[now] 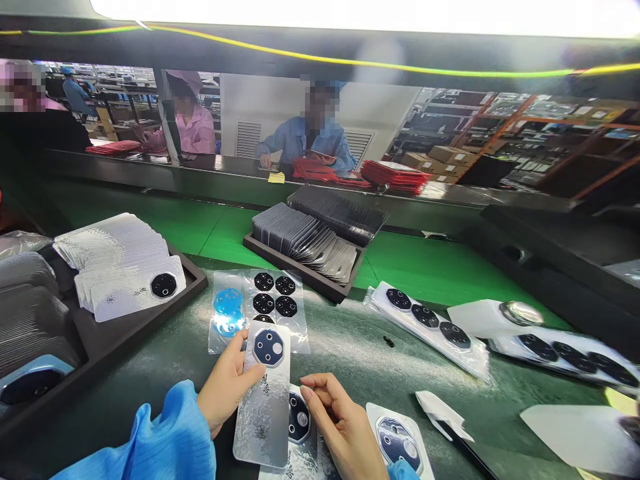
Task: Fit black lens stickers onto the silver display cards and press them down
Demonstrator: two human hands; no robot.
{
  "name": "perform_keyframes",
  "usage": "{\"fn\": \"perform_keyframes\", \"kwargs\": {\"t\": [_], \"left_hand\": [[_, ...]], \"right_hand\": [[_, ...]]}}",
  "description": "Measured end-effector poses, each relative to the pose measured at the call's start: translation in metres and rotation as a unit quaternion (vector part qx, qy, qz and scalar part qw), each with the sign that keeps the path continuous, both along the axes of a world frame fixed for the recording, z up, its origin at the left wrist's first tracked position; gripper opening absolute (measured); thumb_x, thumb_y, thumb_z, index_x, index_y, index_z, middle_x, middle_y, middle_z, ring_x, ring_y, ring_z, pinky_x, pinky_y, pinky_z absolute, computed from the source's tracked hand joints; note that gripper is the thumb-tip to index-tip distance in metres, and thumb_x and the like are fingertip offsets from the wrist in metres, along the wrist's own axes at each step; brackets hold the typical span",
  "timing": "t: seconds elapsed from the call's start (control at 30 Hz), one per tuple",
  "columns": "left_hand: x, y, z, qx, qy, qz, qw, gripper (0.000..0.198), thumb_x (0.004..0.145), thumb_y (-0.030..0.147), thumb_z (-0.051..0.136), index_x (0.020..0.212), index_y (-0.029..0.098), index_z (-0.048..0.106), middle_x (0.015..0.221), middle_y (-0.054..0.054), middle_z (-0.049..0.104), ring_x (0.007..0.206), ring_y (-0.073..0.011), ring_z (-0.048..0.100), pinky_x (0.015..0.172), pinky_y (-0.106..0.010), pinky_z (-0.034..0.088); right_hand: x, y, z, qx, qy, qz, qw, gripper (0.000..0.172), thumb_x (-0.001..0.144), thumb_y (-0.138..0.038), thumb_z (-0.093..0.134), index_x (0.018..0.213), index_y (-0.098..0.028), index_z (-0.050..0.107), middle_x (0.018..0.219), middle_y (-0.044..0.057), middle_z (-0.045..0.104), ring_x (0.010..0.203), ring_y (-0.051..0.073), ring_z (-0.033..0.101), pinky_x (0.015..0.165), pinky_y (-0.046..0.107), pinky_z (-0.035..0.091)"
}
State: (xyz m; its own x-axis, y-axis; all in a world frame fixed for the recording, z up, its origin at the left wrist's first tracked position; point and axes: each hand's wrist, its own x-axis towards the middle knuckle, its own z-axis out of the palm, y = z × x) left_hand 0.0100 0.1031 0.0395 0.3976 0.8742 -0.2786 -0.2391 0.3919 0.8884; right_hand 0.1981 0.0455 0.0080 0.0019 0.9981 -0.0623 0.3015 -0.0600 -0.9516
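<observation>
My left hand [227, 383] grips a silvery phone back cover [261, 413] by its long sides, thumb on its face. A dark blue octagonal camera window with several round holes is at its top end. My right hand [345, 427] is beside it with thumb and forefinger drawn together; I cannot make out anything between them. Partly under that hand lies a second cover [299, 420], its lower part hidden. Farther right lies another cover [400, 443], cut off by my sleeve. Just beyond the held cover lies a clear sheet of black octagonal camera-lens pieces [275, 297].
Blue film pieces [229, 311] lie beside the sheet. Trays of stacked covers [125, 267] and dark sheets [300, 233] stand left and ahead. Bagged lens strips [430, 327], a white-wrapped black tool [450, 420] and a metal-capped white bottle [490, 315] are right. Co-workers [307, 143] sit beyond.
</observation>
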Motion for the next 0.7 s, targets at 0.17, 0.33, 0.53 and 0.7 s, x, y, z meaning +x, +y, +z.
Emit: {"fn": "perform_keyframes", "kwargs": {"t": [0.17, 0.33, 0.53, 0.7], "left_hand": [[0.0001, -0.0003, -0.0005, 0.005, -0.001, 0.005, 1.000, 0.063, 0.079, 0.036, 0.073, 0.131, 0.020, 0.040, 0.106, -0.009, 0.069, 0.102, -0.0264, 0.065, 0.085, -0.036, 0.049], [0.0001, 0.0009, -0.0040, 0.003, 0.001, 0.004, 1.000, 0.061, 0.078, 0.038, 0.074, 0.127, 0.020, 0.042, 0.106, -0.010, 0.070, 0.093, -0.0263, 0.068, 0.081, -0.037, 0.050], [0.0002, 0.0009, -0.0060, 0.000, -0.003, 0.006, 1.000, 0.062, 0.076, 0.039, 0.076, 0.124, 0.020, 0.043, 0.102, -0.009, 0.070, 0.091, -0.0259, 0.069, 0.080, -0.035, 0.049], [0.0005, 0.0010, -0.0084, 0.000, -0.004, 0.008, 1.000, 0.061, 0.076, 0.039, 0.075, 0.124, 0.019, 0.042, 0.101, -0.010, 0.070, 0.091, -0.0261, 0.068, 0.079, -0.035, 0.049]], "right_hand": [[0.0001, 0.0006, -0.0005, 0.000, -0.005, 0.001, 1.000, 0.033, 0.093, -0.051, 0.047, 0.098, -0.020, 0.055, 0.059, -0.006, 0.043, 0.056, 0.013, 0.042, 0.053, 0.023, 0.034], [0.0006, 0.0013, -0.0016, -0.001, -0.012, 0.004, 1.000, 0.033, 0.093, -0.051, 0.046, 0.098, -0.020, 0.054, 0.061, -0.005, 0.047, 0.058, 0.014, 0.044, 0.055, 0.023, 0.035], [0.0008, 0.0000, -0.0011, -0.002, -0.015, 0.005, 1.000, 0.032, 0.093, -0.051, 0.046, 0.099, -0.020, 0.054, 0.059, -0.006, 0.045, 0.056, 0.013, 0.044, 0.054, 0.023, 0.035], [0.0011, 0.0013, -0.0008, 0.002, -0.015, 0.005, 1.000, 0.032, 0.093, -0.051, 0.046, 0.099, -0.020, 0.055, 0.060, -0.005, 0.049, 0.057, 0.013, 0.046, 0.054, 0.022, 0.037]]}}
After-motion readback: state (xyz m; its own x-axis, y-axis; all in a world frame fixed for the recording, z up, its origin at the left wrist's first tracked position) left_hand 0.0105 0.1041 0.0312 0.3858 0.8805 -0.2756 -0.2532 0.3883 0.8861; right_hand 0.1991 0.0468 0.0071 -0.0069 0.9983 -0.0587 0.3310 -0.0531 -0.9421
